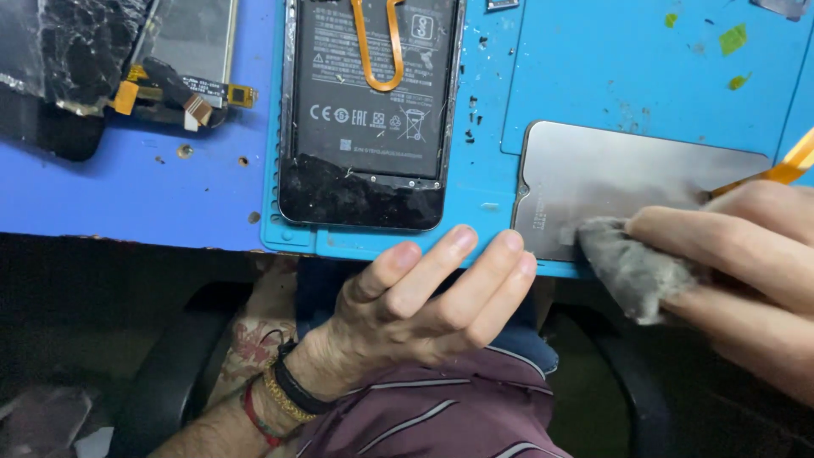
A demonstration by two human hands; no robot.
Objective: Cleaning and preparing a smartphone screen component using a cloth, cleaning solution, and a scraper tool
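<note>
Blue mat (593, 68): right hand (729, 254) pinches grey cloth (632, 263) on the panel (619, 182), lying long-axis left-right; left hand (432, 293) rests loose, nearer.

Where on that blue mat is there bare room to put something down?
The mat's upper right, above the grey panel, is bare apart from small flecks. Narrow strip between the opened phone and the panel. Crowded: right hand with cloth; left hand at the edge.

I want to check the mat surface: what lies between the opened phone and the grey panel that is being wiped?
In the head view, only a bare strip of blue mat separates the opened phone from the grey panel, with small dark crumbs on it.
</note>
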